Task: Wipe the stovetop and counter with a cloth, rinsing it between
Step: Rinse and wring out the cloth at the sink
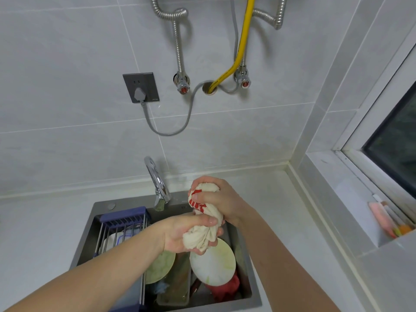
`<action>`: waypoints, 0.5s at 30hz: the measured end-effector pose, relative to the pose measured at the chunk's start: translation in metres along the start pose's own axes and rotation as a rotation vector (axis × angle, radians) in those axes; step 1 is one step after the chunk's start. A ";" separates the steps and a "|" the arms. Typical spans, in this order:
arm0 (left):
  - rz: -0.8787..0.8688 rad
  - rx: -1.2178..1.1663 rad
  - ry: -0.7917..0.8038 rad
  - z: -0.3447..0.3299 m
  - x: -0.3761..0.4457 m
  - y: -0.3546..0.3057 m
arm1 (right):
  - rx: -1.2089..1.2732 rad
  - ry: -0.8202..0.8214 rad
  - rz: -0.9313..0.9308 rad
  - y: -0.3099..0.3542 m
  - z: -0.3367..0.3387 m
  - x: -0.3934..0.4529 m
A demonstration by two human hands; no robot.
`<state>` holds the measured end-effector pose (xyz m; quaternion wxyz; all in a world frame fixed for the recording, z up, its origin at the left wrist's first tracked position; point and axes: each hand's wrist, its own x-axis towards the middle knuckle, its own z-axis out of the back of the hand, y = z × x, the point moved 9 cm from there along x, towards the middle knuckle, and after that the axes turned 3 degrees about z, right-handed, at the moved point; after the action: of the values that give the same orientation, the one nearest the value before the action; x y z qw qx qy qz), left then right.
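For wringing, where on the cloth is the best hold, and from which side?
Probably as shown: the cloth is bunched into a roll over the sink, so grip both ends. Right hand wraps the far, red-printed end from the right; left hand wraps the near end from the left.

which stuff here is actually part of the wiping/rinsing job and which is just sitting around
Part of the job: cloth, gripped by left hand and right hand; faucet; sink.

Just there: plates, dish rack, red cloth, wall socket, yellow hose.
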<state>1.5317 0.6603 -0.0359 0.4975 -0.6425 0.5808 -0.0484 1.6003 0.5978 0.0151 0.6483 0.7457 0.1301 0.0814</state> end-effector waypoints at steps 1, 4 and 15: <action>0.004 0.028 -0.054 0.002 0.001 -0.001 | -0.047 -0.063 0.001 -0.002 0.005 0.000; 0.009 0.079 -0.146 0.009 0.001 -0.002 | -0.088 -0.219 -0.043 -0.010 0.018 -0.002; 0.153 0.295 -0.435 0.036 0.017 0.006 | -0.198 -0.362 -0.162 -0.042 0.032 0.006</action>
<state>1.5559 0.6685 -0.0672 0.7010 -0.5126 0.4939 0.0444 1.6113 0.5744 -0.0315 0.7355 0.6681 0.0624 -0.0938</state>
